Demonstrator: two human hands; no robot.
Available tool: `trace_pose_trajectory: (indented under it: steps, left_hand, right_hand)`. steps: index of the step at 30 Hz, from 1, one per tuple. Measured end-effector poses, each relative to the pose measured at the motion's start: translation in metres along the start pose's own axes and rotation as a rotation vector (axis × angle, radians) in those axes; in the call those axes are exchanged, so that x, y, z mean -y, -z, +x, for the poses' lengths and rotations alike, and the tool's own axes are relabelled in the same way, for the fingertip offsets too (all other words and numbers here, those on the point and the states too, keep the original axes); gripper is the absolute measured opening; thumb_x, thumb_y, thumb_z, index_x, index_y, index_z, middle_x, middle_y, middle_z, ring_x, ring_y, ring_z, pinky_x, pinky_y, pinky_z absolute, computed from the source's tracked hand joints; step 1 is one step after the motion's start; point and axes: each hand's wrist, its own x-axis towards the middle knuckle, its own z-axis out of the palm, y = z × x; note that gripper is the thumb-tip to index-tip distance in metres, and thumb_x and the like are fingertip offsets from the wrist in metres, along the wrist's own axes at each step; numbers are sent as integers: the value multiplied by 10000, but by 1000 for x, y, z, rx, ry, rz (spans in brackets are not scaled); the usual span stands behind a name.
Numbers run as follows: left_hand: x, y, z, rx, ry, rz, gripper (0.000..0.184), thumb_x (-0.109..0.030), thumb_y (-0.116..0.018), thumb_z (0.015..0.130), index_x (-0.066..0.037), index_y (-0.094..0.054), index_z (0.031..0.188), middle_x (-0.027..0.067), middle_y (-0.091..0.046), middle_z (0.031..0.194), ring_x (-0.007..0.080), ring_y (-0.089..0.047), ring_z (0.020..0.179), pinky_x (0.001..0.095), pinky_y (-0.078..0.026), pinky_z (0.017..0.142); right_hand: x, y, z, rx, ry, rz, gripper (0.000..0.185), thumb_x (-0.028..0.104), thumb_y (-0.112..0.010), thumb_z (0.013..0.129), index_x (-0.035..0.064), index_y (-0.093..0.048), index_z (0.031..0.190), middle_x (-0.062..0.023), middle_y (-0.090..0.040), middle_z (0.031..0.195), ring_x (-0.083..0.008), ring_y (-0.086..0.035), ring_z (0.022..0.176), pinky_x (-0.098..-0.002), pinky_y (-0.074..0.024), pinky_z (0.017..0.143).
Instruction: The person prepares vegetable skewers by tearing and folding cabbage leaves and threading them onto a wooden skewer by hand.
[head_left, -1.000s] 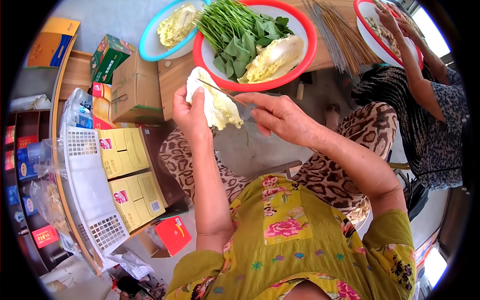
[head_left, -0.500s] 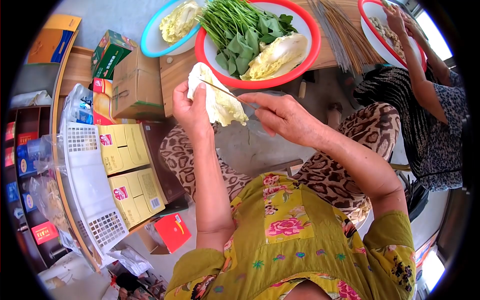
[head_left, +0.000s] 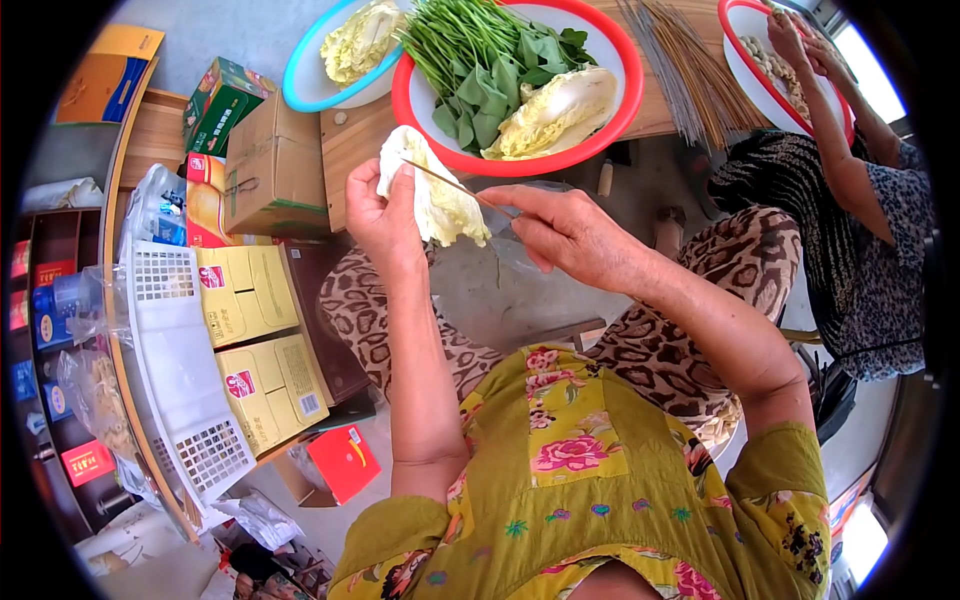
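Observation:
My left hand pinches a pale napa cabbage leaf by its white base, thumb across the near face. A thin brown skewer lies across the leaf, its tip at the white part; whether it pierces the leaf I cannot tell. The skewer's other end is in my right hand, closed with the index finger stretched along it. Just beyond the leaf, a red-rimmed basin holds green leafy stems and more cabbage leaves.
A blue-rimmed basin with cabbage stands at the back left. Many loose skewers lie on the wooden table. At right, another person's hands are over a red-rimmed basin. Cardboard boxes and a white plastic basket stand left.
The leaf's free lower edge has shifted slightly left and folded in a little. Both hands have barely moved, keeping their grip on the leaf and skewer.

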Motion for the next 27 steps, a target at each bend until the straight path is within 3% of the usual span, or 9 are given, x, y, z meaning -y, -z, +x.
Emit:
trace_pose_trajectory:
  steps: [6,8,14,15,17,21,24,26,27]
  left_hand:
    - [1,3,0,24,-40,66,214,27,-642,827,17,-526,1006,104,-632,953,124,-617,813,246,-523,715]
    - [0,0,-2,30,-51,89,195,27,-637,832,17,-524,991,93,-632,931,108,-606,798,235,-508,704]
    - [-2,-3,-4,39,-60,115,165,22,-636,837,22,-532,965,75,-637,896,86,-591,779,221,-490,690]
    - [-2,-4,-5,43,-58,132,163,21,-637,837,23,-533,963,75,-637,898,85,-590,778,222,-490,690]
    - [-2,-4,-5,49,-62,132,160,22,-636,837,23,-535,961,72,-638,891,83,-589,777,217,-486,690]
    - [-8,-11,-15,127,-60,216,146,24,-635,834,13,-543,947,53,-641,869,71,-587,776,203,-472,687]
    - [0,-22,-29,202,-96,247,166,29,-636,835,1,-534,963,52,-640,899,66,-572,806,194,-464,701]
    - [-2,-31,-38,215,-101,259,160,29,-633,837,2,-534,960,51,-641,894,66,-571,805,194,-462,708]
    - [-3,-34,-41,226,-110,274,155,30,-629,839,2,-533,957,50,-642,888,65,-569,803,194,-459,715]
  right_hand:
    - [2,0,-2,3,-8,2,362,36,-438,876,1,-519,1227,-93,-518,567,-136,-512,498,-307,-448,513]
    - [2,0,-2,18,-17,-9,371,74,-435,926,39,-483,1292,-20,-435,545,-85,-438,517,-265,-413,526]
    - [2,1,-4,11,-26,19,360,77,-429,933,32,-487,1285,-11,-443,554,-81,-436,521,-263,-409,525]
    - [2,2,-4,10,-27,19,360,77,-429,933,32,-487,1285,-11,-443,554,-81,-436,521,-263,-409,525]
    - [1,2,-4,-10,-10,34,353,25,-430,872,-6,-521,1212,-89,-518,572,-127,-512,499,-301,-448,513]
    - [2,2,-3,-20,2,41,345,31,-424,873,-10,-520,1202,-81,-510,570,-124,-509,504,-294,-442,518]
    - [1,4,0,-63,-31,94,331,52,-432,881,-6,-525,1193,-61,-506,568,-113,-511,517,-284,-438,526]
    - [-2,4,2,-95,-53,148,310,85,-433,922,23,-513,1214,19,-470,568,-44,-437,524,-219,-353,491]
    - [-4,4,3,-98,-57,146,310,85,-433,922,23,-513,1214,19,-470,568,-44,-437,524,-219,-353,491]
